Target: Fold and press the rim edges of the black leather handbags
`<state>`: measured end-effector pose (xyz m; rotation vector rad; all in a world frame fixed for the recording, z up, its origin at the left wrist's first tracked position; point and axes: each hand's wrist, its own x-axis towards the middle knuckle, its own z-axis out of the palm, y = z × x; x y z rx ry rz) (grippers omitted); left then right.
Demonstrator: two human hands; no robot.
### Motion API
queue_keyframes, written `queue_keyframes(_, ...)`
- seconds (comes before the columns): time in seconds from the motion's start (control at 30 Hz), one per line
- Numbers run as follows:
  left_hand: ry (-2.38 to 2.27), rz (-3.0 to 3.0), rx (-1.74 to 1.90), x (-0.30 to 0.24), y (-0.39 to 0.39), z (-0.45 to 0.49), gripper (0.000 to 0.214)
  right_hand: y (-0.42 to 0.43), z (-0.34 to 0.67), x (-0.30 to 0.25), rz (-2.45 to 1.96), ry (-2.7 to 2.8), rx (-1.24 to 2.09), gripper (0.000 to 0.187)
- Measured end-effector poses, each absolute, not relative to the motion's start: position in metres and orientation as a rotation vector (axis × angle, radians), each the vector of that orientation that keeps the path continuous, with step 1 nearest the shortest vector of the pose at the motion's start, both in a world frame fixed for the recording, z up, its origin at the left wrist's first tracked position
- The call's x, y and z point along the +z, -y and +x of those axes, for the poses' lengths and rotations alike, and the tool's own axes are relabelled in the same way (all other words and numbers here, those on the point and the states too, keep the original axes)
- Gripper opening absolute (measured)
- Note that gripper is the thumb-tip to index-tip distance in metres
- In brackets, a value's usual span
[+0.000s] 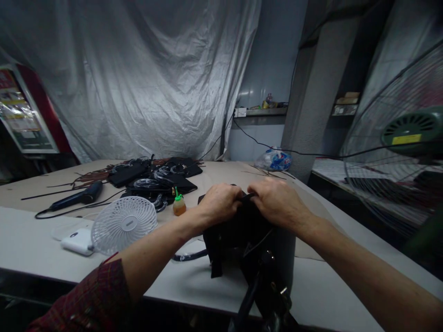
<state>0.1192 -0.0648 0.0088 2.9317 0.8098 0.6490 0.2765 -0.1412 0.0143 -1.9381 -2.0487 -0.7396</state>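
A black handbag (284, 251) with metal fittings and dark handles stands at the near edge of the white table, right in front of me. At the bag's top, my left hand (223, 201) is closed on the black edge, fingers pinched together. Close beside it, my right hand (278, 200) pinches the same edge from the right, a short strip showing between both hands. One dark handle wrapped in clear plastic (190, 256) sticks out to the left. Another handle (247, 297) hangs toward me over the table edge. Deep shadow hides the bag's inside.
A white fan (128, 223) stands left, near a small glue bottle (179, 205) with a green cap. Behind lie a black corded tool (79, 196), several black bags (128, 173) and brown straps (92, 177). A large caged fan (408, 129) is at right.
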Motion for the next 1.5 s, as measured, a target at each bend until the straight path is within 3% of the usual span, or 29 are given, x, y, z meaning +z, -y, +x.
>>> queue_keyframes(0.17, -0.82, 2.746, 0.619, 0.012, 0.067, 0.115, 0.018, 0.148, 0.288, 0.015, -1.995, 1.998, -0.788, 0.017)
queue_keyframes(1.07, -0.732, 2.686, 0.625, 0.004, 0.051, 0.116, 0.018, 0.142, 0.287, 0.019, -2.074, 2.047, -0.81, 0.025)
queue_keyframes(1.5, -0.664, 2.823, 0.645, 0.014, 0.047, 0.167, 0.021, 0.149, 0.291, 0.019, -2.139, 1.952, -0.753, 0.025)
